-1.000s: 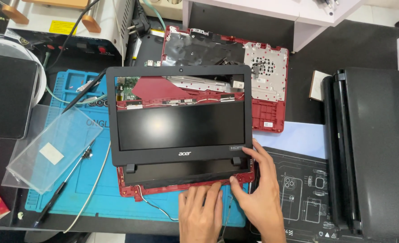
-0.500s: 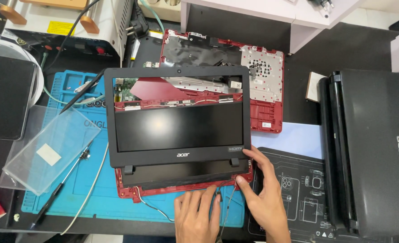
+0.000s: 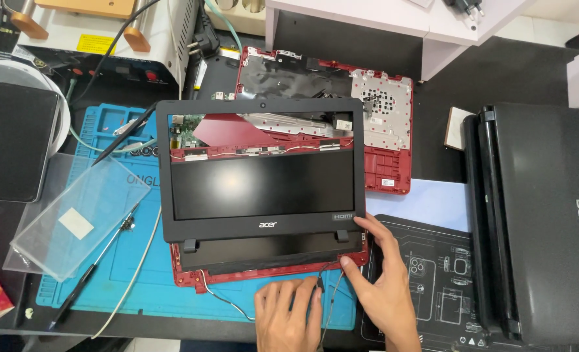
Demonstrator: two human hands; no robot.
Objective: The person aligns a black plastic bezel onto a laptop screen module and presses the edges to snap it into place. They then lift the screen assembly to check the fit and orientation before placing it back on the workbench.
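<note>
A black screen bezel (image 3: 263, 225) lies over a dark display panel (image 3: 263, 189) on a red laptop lid (image 3: 237, 274), all resting on a blue work mat (image 3: 106, 287). The panel sits low in the bezel, so red lid and thin wires show through the upper opening. My right hand (image 3: 387, 287) grips the lid's lower right corner, thumb on the bottom strip and fingers along the bezel's edge. My left hand (image 3: 289, 316) rests flat on the mat just below the lid, fingertips beside a thin black cable (image 3: 325, 287). The red laptop base (image 3: 384, 124) lies behind, its inner side up.
A closed black laptop (image 3: 544, 221) lies at the right, beside a black diagram mat (image 3: 439, 274). At the left are a clear plastic sheet (image 3: 80, 215), a thin black tool (image 3: 87, 280) and a dark slab (image 3: 12, 140). Cables and equipment crowd the back.
The bezel and lid stay in place. My right hand's fingers have shifted slightly at the lower right corner, and my left hand has barely moved.
</note>
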